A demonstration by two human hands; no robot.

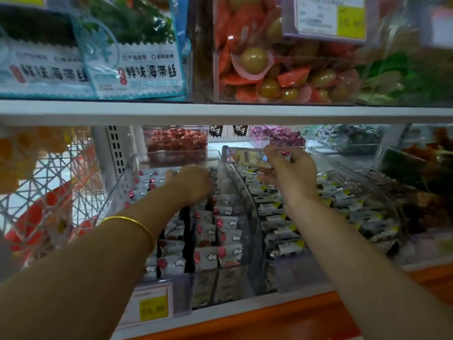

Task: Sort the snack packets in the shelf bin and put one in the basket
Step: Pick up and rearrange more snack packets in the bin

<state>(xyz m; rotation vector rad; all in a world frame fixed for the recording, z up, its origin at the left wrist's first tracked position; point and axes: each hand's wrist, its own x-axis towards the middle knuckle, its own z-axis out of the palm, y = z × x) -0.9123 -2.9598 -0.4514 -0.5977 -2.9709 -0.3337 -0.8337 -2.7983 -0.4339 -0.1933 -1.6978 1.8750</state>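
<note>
1. Head view: left hand (190,182) is sunk knuckles-up among the snack packets (226,238) at the far end of the clear shelf bin (117,197). Its fingertips are hidden, so I cannot tell whether it grips anything.
2. Right hand (289,173) hovers at 3 o'clock of the left, over the neighbouring bin (343,166). Thumb and fingers pinch what looks like one small red-marked packet (285,153) — blurred, so tentative.
3. Packets in the shelf bin stand in rows running 12 to 6.
4. Basket (49,182), white lattice, sits at 9 o'clock of both hands, just beside the bin's left wall.
5. Judgement: the left hand is nearer the basket — the right would have to carry its packet across the left forearm toward 9 o'clock.
</note>
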